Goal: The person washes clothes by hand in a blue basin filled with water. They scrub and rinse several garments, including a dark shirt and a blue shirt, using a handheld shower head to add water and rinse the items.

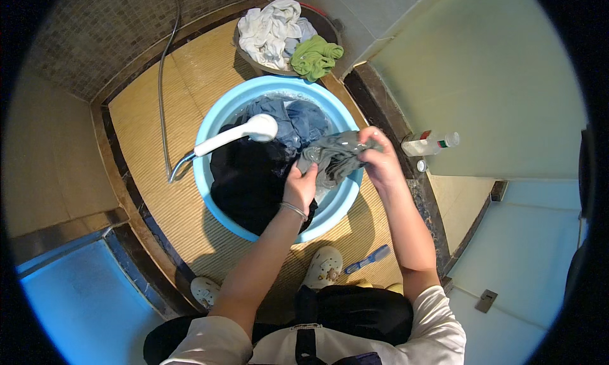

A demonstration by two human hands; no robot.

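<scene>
A wet grey-green cloth (pixel 333 158) is stretched between my two hands over the right side of a light blue plastic basin (pixel 349 113). My left hand (pixel 301 186) grips its left end, thumb on top. The other end, near the basin's rim, is pinched by my right hand (pixel 380 160). Below lie a black garment (pixel 252 179) and blue denim-like clothing (pixel 285 120), in water with some suds. A white shower head (pixel 238 134) rests across the basin's left rim and over the clothes.
Behind the basin stands a dark tub (pixel 323 22) holding white laundry (pixel 271 32) and a green cloth (pixel 316 58). A shower hose (pixel 162 89) runs along the left. At right are a clear bottle (pixel 426 144) and a cap (pixel 421 165). A blue brush (pixel 366 260) lies near my shoe (pixel 324 266).
</scene>
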